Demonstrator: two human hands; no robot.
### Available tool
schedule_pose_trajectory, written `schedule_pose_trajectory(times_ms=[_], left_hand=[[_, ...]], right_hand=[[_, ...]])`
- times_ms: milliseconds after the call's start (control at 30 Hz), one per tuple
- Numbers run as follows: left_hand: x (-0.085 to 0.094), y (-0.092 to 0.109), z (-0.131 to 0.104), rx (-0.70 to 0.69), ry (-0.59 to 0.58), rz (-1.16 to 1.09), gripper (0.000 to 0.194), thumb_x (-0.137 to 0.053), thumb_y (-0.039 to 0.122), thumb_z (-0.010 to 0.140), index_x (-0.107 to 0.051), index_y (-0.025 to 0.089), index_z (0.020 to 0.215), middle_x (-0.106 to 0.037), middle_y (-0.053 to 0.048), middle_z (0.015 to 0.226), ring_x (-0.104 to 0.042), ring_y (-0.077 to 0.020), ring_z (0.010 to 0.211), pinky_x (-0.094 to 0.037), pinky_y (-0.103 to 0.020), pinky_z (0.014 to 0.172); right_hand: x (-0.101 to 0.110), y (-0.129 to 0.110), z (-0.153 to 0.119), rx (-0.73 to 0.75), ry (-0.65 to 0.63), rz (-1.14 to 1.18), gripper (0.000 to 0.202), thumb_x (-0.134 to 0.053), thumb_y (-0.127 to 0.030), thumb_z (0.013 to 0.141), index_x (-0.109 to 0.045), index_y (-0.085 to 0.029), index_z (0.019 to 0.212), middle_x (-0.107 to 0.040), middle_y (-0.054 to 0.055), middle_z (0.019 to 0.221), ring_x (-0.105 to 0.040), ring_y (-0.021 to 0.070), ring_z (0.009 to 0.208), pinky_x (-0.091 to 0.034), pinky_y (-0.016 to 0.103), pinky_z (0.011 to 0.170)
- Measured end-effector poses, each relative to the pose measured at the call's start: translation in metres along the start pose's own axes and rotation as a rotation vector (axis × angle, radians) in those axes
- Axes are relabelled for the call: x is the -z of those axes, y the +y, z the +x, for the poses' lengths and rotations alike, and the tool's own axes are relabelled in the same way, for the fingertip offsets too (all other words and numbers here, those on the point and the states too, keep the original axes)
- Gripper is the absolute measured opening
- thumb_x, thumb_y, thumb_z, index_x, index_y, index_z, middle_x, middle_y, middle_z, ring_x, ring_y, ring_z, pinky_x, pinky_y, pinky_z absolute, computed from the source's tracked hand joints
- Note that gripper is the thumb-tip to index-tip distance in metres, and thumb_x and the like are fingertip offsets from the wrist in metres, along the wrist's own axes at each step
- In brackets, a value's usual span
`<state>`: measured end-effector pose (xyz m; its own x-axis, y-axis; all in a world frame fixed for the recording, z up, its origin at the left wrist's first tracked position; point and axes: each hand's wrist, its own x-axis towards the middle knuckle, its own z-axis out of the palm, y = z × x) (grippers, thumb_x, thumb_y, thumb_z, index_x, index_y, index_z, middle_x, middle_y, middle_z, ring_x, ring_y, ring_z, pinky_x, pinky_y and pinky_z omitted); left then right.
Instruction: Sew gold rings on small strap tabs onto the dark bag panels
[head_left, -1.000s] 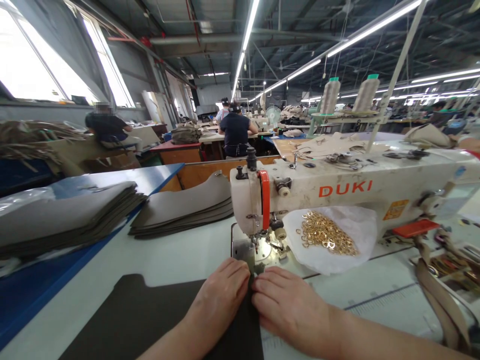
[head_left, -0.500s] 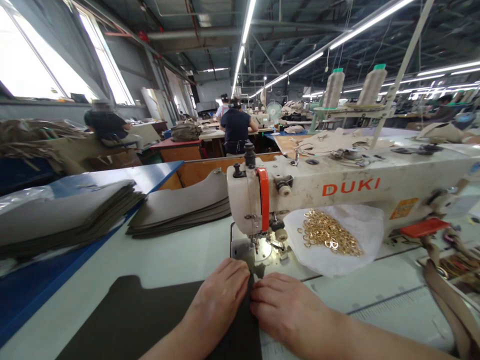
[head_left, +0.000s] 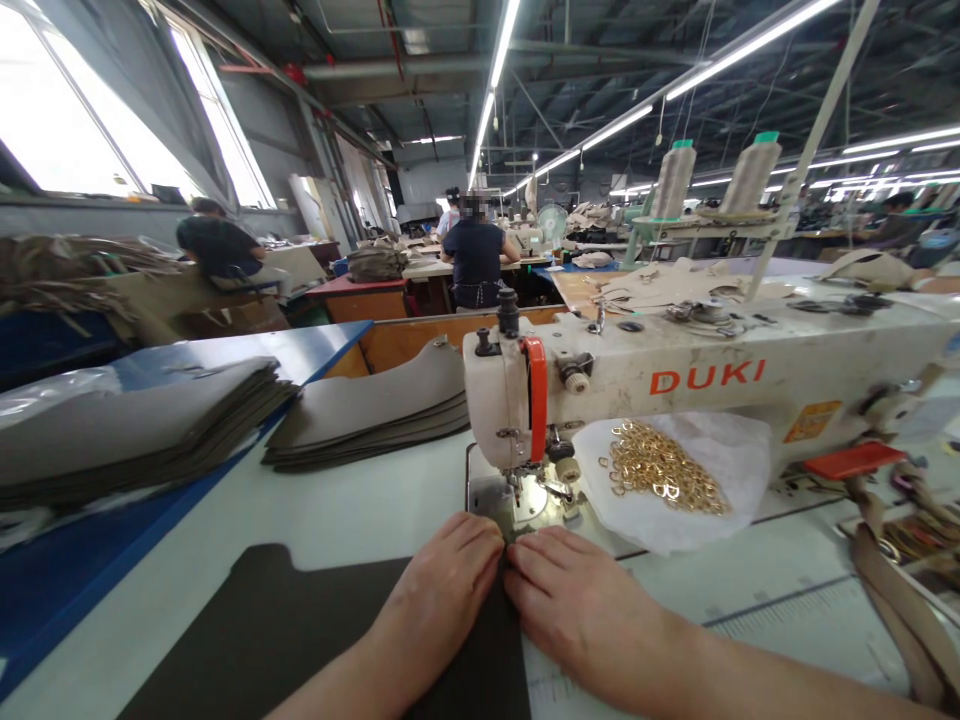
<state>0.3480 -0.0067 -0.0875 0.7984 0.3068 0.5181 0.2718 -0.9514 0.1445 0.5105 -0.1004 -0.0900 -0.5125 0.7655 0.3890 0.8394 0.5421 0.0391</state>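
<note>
A dark grey-green sheet panel (head_left: pixel 330 620) lies flat on the sewing table in front of the sewing machine (head_left: pixel 622 365). My left hand (head_left: pixel 446 575) is closed on the panel near its top corner, fingers bent and pressed together. Close beside it, my right hand (head_left: pixel 566 590) pinches the panel's right edge at the same corner. Both sets of fingertips nearly meet just in front of the needle plate (head_left: pixel 529 500). Whatever lies between the fingertips is hidden by the fingers.
White sheeting under the machine arm bears a heap of gold D-rings (head_left: pixel 667 468). Stacked panels (head_left: pixel 367 400) lie behind left, with another stack (head_left: pixel 142 410) on a blue-edged table. Straps (head_left: pixel 892 610) hang at right. A seated co-worker (head_left: pixel 476 250) is ahead.
My right hand's fingers have shifted slightly up toward the needle plate and lie flatter. The left hand keeps its hold on the panel. The whole view has moved a little.
</note>
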Motion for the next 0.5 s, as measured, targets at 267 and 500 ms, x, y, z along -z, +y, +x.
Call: schedule_pose_trajectory(times_ms=[267,500], left_hand=[[0.0061,0.0027,-0.0019,-0.004,-0.01,-0.03,0.022,-0.041,0.005,0.089,-0.06,0.016,0.083,-0.066,-0.004,0.08,-0.061,-0.0166,0.073,-0.056,-0.03,0.071],[0.0051,-0.0014,-0.0042,0.013,0.05,-0.065,0.023,-0.04,0.01,0.092,-0.061,0.017,0.087,-0.069,-0.005,0.085,-0.064,-0.0159,0.078,-0.057,-0.028,0.073]], right_hand=[[-0.0051,0.0018,0.0031,-0.009,0.029,0.008,0.015,-0.053,-0.014,0.088,-0.06,-0.01,0.101,-0.064,0.009,0.102,-0.055,0.0214,0.098,-0.04,0.035,0.098],[-0.0059,0.0006,0.0042,-0.034,0.022,0.034,0.014,-0.058,-0.013,0.085,-0.061,-0.01,0.099,-0.064,0.009,0.102,-0.056,0.0212,0.096,-0.042,0.035,0.095]])
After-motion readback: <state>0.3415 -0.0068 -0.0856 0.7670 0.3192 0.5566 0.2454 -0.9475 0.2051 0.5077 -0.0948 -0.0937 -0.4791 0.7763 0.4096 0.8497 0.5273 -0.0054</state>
